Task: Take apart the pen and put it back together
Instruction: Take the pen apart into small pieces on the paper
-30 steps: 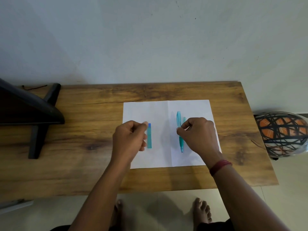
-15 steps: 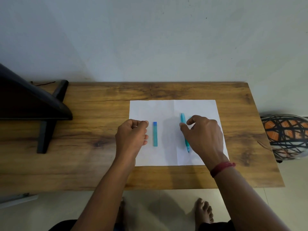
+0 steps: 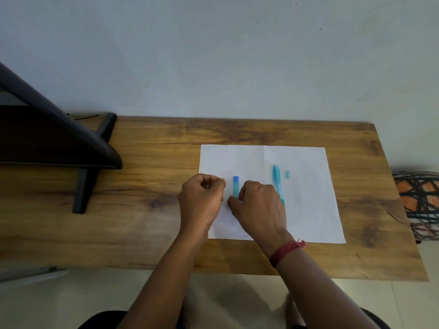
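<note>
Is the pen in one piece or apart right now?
Apart. The pen body, a small end piece and the cap lie separately on the paper.

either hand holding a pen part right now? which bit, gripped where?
Cannot tell for sure. Right hand has its fingers at the lower end of the pen cap on the paper; grip unclear. Left hand is fisted, contents hidden.

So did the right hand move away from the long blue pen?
Yes. The right hand left the pen body and slid left across the white paper, to the near end of the blue-capped piece.
</note>
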